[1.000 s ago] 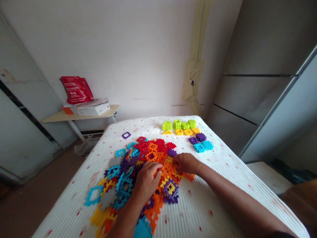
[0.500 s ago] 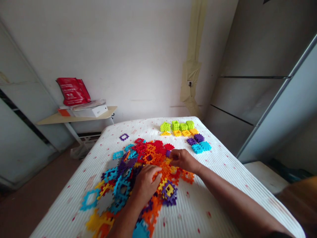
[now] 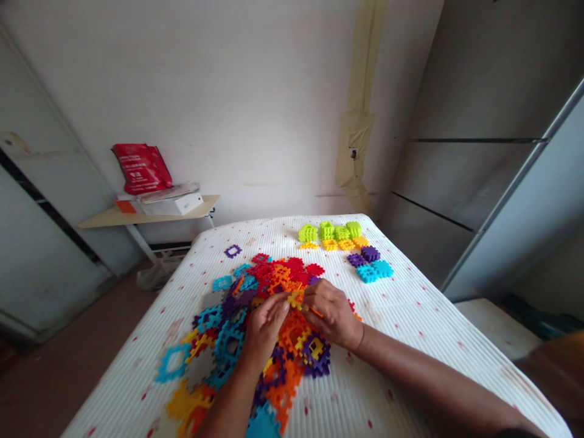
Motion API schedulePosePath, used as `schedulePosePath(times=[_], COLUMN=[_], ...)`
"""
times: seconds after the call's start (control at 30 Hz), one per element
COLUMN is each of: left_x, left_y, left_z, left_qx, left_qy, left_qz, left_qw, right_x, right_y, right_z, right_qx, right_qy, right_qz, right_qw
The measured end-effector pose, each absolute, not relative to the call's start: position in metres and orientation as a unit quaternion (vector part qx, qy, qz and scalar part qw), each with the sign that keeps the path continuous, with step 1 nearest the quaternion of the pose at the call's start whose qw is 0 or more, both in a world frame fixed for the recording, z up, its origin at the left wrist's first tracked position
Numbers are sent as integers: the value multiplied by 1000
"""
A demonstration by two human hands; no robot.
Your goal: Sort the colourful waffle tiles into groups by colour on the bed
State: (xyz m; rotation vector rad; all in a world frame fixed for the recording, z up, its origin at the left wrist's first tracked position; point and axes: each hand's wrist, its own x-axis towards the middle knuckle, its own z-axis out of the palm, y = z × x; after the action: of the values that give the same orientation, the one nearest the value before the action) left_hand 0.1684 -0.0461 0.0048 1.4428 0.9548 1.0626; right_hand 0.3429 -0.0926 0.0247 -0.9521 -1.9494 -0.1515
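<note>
Near a pale wall (image 3: pixel 274 109), above a dotted white cover (image 3: pixel 410 298), left hand (image 3: pixel 265 322) and right hand (image 3: pixel 334 313) have drawn together, pinching a yellow piece (image 3: pixel 295 300)

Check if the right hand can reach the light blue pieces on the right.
Probably yes: only white cover seems to lie between the right hand and the light blue pieces, though that hand holds a yellow piece.

Heap of pieces (image 3: pixel 228 331) blocks middle and near left, left hand (image 3: pixel 264 325) and right hand (image 3: pixel 331 310) crowding above. Right forearm (image 3: pixel 420 368) bars near right. Open cloth (image 3: pixel 337 267) between heap and far-right stacks (image 3: pixel 360 242).
</note>
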Motion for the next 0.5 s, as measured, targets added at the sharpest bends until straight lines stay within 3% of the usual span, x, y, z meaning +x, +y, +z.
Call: schedulePosePath(times=[0.23,0.5], left_x=[165,164], left_y=[-42,-38], left_z=[1,1], left_qx=[554,545], left_qy=[391,405], left_qz=[455,484], left_qw=[577,552], right_x=[336,343], right_y=[-95,-88], right_z=[15,6], right_qx=[-373,-457], right_qy=[-829,-785], right_qz=[-123,-82], right_qw=[398,410])
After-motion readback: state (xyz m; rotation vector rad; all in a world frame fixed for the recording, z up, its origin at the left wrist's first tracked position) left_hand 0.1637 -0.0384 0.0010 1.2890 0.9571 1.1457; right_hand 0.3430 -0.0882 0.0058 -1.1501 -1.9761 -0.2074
